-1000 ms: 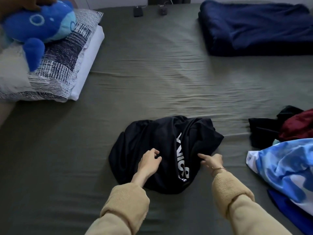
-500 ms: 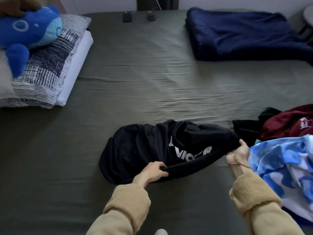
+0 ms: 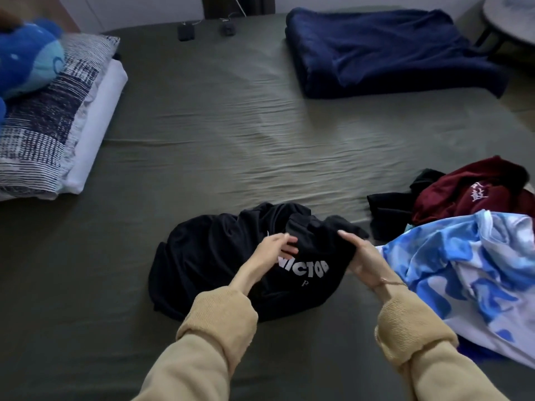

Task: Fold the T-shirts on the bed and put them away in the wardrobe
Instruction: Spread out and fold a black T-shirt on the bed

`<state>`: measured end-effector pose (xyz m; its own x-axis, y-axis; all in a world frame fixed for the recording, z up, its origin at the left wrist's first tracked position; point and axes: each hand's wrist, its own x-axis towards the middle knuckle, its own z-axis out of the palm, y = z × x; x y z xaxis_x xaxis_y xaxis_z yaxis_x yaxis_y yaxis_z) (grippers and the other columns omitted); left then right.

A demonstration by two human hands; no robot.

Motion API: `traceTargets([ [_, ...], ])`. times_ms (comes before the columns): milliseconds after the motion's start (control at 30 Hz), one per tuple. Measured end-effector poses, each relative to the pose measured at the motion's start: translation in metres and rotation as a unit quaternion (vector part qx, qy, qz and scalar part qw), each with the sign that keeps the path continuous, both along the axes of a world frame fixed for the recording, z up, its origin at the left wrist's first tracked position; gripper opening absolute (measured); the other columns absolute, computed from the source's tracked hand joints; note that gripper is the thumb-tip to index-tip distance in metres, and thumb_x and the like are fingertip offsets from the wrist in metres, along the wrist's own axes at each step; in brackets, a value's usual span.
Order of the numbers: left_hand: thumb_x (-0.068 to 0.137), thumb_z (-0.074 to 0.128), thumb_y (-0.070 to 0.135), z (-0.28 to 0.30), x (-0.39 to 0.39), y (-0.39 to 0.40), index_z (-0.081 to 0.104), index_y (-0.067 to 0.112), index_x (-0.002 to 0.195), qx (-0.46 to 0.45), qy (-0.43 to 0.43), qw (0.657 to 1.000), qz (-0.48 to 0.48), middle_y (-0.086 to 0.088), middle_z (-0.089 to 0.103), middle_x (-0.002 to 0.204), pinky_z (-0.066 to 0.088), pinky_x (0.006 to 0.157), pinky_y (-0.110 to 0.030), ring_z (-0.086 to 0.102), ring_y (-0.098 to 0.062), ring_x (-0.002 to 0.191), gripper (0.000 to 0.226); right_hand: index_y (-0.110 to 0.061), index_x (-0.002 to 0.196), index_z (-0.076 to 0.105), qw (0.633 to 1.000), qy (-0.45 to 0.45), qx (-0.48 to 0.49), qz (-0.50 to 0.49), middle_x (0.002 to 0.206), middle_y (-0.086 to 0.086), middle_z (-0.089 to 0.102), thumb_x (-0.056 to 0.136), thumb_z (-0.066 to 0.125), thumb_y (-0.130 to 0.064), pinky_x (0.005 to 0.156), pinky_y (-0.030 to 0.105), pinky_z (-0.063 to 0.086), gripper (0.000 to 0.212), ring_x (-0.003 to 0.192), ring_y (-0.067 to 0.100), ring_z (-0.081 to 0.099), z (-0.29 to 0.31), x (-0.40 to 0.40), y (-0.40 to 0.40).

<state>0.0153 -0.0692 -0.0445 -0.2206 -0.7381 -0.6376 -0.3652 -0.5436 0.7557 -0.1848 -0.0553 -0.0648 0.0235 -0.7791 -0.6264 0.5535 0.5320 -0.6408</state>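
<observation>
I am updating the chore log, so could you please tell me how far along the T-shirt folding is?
Done: nothing looks folded yet. In hand: both the left hand and right hand work the bunched black T-shirt. Left: the blue-and-white shirt, the maroon garment and a dark piece lie crumpled to the right; no wardrobe in view.

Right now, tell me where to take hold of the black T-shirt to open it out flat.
Grip the black T-shirt by its bunched upper edge, where the right hand already pinches a fold, and come in from the near side with the left hand beside the VICTOR print. It lies crumpled, so its edges probably give the cleanest pull.
</observation>
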Motion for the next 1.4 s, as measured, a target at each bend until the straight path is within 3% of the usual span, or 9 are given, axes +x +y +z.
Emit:
traceTargets([
  [133,0.094,0.044,0.052,0.022,-0.025,-0.018,0.061,0.023,0.099,0.014,0.038,0.999,0.036,0.003,0.066,0.091,0.043,0.08,-0.03,0.062,-0.014,0.085,0.034,-0.006,0.126,0.051,0.963,0.134,-0.084,0.217,0.112,0.009,0.066,0.078,0.055,0.013,0.087,0.027,0.05,0.052,0.103,0.018,0.062,0.011,0.017,-0.004],
  [267,0.091,0.061,0.029,0.019,-0.028,-0.028,0.065,0.02,0.09,-0.085,-0.004,0.993,0.087,0.0,0.065,0.089,0.045,0.076,-0.027,0.06,-0.017,0.089,0.01,-0.014,0.118,0.055,0.909,0.246,-0.169,0.29,0.107,0.001,0.066,0.073,0.063,0.016,0.081,0.017,0.05,0.054,0.1,0.011,0.063,0.015,0.024,-0.014],
  [500,0.096,0.05,0.013,0.064,-0.003,-0.043,0.058,0.021,0.08,-0.14,0.136,0.963,0.187,0.012,0.06,0.072,0.039,0.064,-0.016,0.054,0.002,0.065,0.02,-0.008,0.112,0.061,0.771,0.482,-0.085,0.408,0.112,0.008,0.065,0.072,0.079,-0.025,0.08,0.025,0.043,0.047,0.11,0.022,0.058,-0.012,0.047,-0.007],
  [633,0.098,0.046,0.008,0.094,0.025,-0.056,0.055,0.018,0.078,-0.178,0.186,0.926,0.276,0.014,0.064,0.06,0.047,0.054,-0.011,0.059,0.005,0.055,0.024,0.001,0.103,0.064,0.806,0.538,-0.118,0.218,0.102,0.018,0.067,0.078,0.075,-0.018,0.076,0.025,0.043,0.033,0.098,0.029,0.062,0.01,0.056,-0.026],
  [733,0.098,0.046,0.011,0.128,0.05,-0.063,0.056,0.021,0.081,-0.204,0.23,0.894,0.327,0.016,0.067,0.064,0.051,0.066,-0.013,0.064,0.004,0.062,0.022,-0.009,0.089,0.065,0.869,0.446,-0.211,0.018,0.081,0.007,0.067,0.077,0.072,0.0,0.063,0.025,0.048,0.017,0.076,0.02,0.061,0.065,0.053,-0.058],
  [1000,0.101,0.04,0.021,0.198,0.123,-0.087,0.054,0.022,0.105,-0.29,0.361,0.782,0.418,0.008,0.066,0.099,0.05,0.082,-0.021,0.065,-0.002,0.083,0.015,-0.008,0.102,0.053,0.783,0.323,-0.52,-0.112,0.099,-0.008,0.055,0.074,0.068,0.007,0.064,0.019,0.051,0.036,0.066,-0.003,0.058,0.235,0.098,-0.103],
  [1200,0.101,0.042,0.017,0.095,0.194,-0.039,0.044,0.004,0.137,-0.134,0.19,0.766,0.6,-0.007,0.066,0.112,0.05,0.053,-0.018,0.062,-0.01,0.06,0.039,-0.006,0.088,0.069,0.771,0.452,-0.415,0.169,0.085,0.003,0.065,0.068,0.077,0.001,0.067,0.009,0.044,0.022,0.07,0.014,0.059,0.124,0.162,-0.085],
  [1333,0.098,0.048,0.012,0.017,0.209,0.023,0.042,0.0,0.138,0.085,0.005,0.774,0.627,-0.014,0.051,0.134,0.046,0.09,-0.038,0.055,-0.033,0.112,0.042,-0.004,0.104,0.069,0.727,0.461,-0.298,0.412,0.101,0.008,0.067,0.076,0.068,0.003,0.07,0.002,0.034,0.028,0.089,0.009,0.056,0.028,0.182,-0.038],
  [1400,0.097,0.043,0.004,-0.008,0.21,0.044,0.041,-0.003,0.137,0.151,-0.035,0.791,0.592,-0.018,0.055,0.124,0.04,0.095,-0.04,0.052,-0.034,0.111,0.04,-0.011,0.116,0.064,0.677,0.436,-0.255,0.535,0.118,0.007,0.062,0.081,0.063,0.002,0.081,0.008,0.037,0.038,0.108,0.012,0.056,-0.005,0.187,-0.021],
])
